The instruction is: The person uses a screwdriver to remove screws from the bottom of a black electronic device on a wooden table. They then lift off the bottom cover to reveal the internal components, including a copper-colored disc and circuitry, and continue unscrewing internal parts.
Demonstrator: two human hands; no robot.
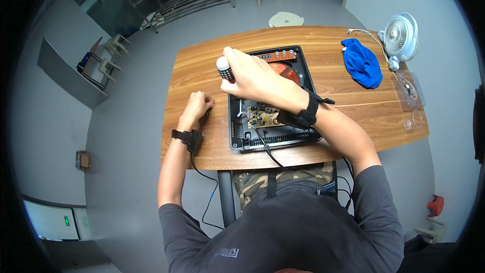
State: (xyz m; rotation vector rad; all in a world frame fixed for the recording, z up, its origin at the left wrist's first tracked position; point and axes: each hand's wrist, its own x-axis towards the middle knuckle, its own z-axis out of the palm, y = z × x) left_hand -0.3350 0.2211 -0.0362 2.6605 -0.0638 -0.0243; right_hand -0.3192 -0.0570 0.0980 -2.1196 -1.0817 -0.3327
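Observation:
An opened induction cooker (236, 139) lies on the table in front of me. Inside its black housing are a copper coil (287, 72), a circuit board (262, 117) and an orange strip with several round parts (283, 55) along the far side. Wrapped around a screwdriver (225, 69) with a white and black handle, my right hand (250, 76) is above the housing's far left part. The screwdriver's tip is hidden. My left hand (198, 104) rests closed on the wood, left of the housing. Something small and dark shows by its fingers; I cannot make out what.
A blue cloth (361, 63) lies at the table's right, near a white fan (400, 36) with its cable. Clear plastic containers (417, 119) stand by the right edge. A power cord (270, 154) runs from the cooker over the near edge. Stools stand beyond the table.

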